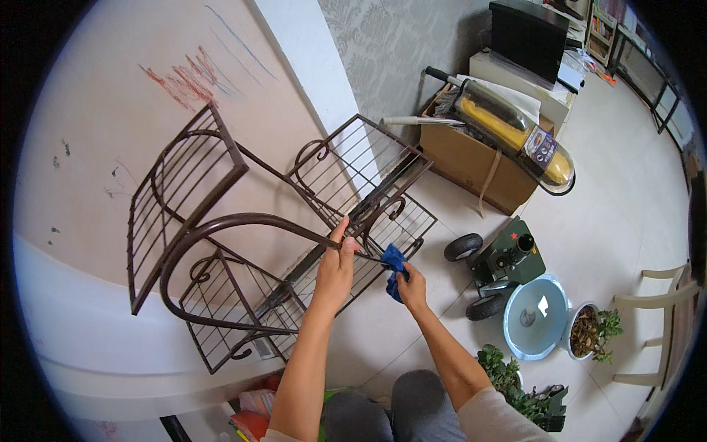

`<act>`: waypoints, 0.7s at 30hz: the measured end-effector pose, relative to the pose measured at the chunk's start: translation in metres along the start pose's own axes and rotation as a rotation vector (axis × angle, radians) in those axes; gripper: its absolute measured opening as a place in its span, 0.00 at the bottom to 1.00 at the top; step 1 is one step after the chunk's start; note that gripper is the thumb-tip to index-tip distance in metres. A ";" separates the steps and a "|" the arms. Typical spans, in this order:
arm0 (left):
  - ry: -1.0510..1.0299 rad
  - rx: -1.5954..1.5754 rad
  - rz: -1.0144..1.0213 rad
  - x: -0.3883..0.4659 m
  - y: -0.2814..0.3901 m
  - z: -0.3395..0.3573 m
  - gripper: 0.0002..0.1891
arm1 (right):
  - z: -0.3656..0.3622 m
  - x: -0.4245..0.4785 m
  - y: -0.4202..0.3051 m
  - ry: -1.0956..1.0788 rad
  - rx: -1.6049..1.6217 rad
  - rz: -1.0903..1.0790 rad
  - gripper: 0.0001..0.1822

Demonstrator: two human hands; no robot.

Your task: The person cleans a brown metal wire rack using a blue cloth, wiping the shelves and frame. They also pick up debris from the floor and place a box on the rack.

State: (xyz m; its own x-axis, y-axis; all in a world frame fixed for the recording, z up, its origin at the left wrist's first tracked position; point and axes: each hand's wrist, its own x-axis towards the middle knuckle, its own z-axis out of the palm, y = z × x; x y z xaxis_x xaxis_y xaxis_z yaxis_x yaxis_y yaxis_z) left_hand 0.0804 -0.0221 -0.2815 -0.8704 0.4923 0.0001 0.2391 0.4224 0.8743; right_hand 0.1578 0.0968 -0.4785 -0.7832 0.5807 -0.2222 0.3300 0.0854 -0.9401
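A dark brown metal plant stand [248, 220] with several wire-grid shelves and scrolled ends fills the middle and left. My left hand [336, 262] grips one of its curved tubes, thumb and forefinger pointing up along the frame. To the right of it, my right hand [411, 284] pinches a crumpled blue cloth [393, 258], which lies against a thin bar of the stand. Part of the cloth hangs below the fingers. The palm side of the right hand is hidden.
Right of the stand are a cardboard box [475, 166], a green wheeled toy vehicle [516, 257], a pale blue basin [533, 337] holding water, and potted plants [585, 329]. A pale chair [657, 301] stands at far right. The scribbled wall [182, 72] is close behind the stand.
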 end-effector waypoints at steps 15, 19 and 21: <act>0.060 0.041 -0.006 -0.001 -0.007 0.004 0.26 | 0.049 0.007 -0.024 0.214 0.097 -0.692 0.15; 0.077 0.041 0.055 0.005 -0.011 0.012 0.24 | 0.063 0.023 0.042 0.330 0.258 -0.516 0.10; 0.100 0.182 0.058 0.000 -0.014 0.007 0.25 | 0.054 0.024 0.028 0.153 0.076 -0.389 0.09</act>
State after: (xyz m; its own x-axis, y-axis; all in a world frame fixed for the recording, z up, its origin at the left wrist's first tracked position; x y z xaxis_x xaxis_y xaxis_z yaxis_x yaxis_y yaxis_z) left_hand 0.0798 -0.0225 -0.2970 -0.8893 0.4455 0.1038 0.3556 0.5306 0.7695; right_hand 0.1195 0.0691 -0.5239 -0.7529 0.6307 0.1880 -0.0186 0.2651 -0.9640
